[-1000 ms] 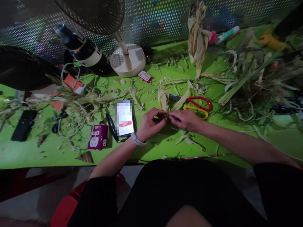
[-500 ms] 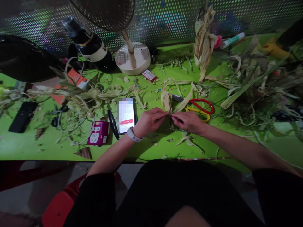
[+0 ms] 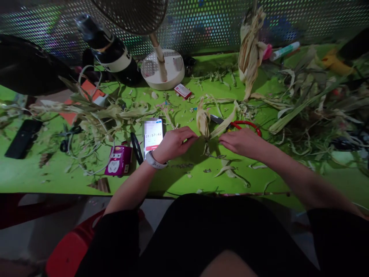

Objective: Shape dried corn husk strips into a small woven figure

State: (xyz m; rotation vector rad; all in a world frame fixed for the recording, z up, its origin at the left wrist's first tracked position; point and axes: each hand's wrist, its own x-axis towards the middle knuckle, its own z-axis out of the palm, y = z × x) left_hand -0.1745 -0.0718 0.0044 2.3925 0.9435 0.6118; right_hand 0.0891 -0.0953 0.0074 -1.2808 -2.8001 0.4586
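Note:
A pale corn-husk bundle point(image 3: 203, 121), gathered at its lower end, lies on the green table point(image 3: 178, 184) between my hands. My left hand point(image 3: 177, 143) is closed at its left, fingertips pinched on something I cannot make out, perhaps a thin strand. On the right, my right hand point(image 3: 240, 142) has its fingers pressed together beside the bundle; what they hold, if anything, is too small to name. Red-handled scissors point(image 3: 253, 126) lie partly under a loose husk strip point(image 3: 226, 124), behind my right hand.
A lit phone point(image 3: 152, 134) and a purple socket block point(image 3: 118, 161) lie at left. Farther back stand a fan point(image 3: 163, 73), a dark bottle point(image 3: 115, 57) and an upright husk figure point(image 3: 249, 57). Husk scraps point(image 3: 319, 111) heap at right.
My hands have moved apart from the bundle's gathered end, the left going left and the right going right. The lower tips of the bundle now show between them.

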